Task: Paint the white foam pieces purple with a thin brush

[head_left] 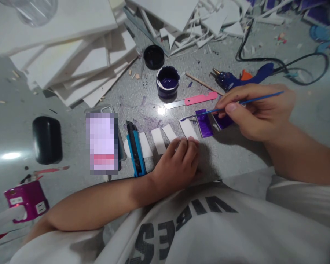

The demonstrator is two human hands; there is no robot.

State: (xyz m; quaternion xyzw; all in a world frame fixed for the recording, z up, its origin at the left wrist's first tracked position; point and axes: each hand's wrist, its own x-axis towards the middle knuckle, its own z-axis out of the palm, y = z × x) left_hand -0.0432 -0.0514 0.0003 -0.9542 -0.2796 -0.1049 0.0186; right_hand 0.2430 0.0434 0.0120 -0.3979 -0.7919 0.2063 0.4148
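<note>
Painting seems underway, needing steady strokes: right fingers [235,94] pinch the paintbrush [253,100], bunched left fingers [182,146] press the white strip [187,128].

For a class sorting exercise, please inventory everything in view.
Boards: several, white, upper left
Container: one, clear, on boards
Scraps: many, white, top
Paint pot: one, dark purple, centre
Lid: one, black, beyond pot
Stick: one, brown, beside pot
Craft knife: one, pink-handled, near pot
Glue gun: one, blue, right
Cord: one, black, upper right
Blurred items: several, blue, top right
Painted strips: two, purple, centre right
Unpainted strips: several, white, centre
Box cutter: one, blue, centre left
Phone: one, screen obscured, left
Rounded object: one, black, left
Device: one, magenta, lower left
Paintbrush: one, blue, centre right
Table: one, grey, underneath
Shirt: one, white, bottom
Left hand: one, on unpainted strip
Right hand: one, holding paintbrush
</note>
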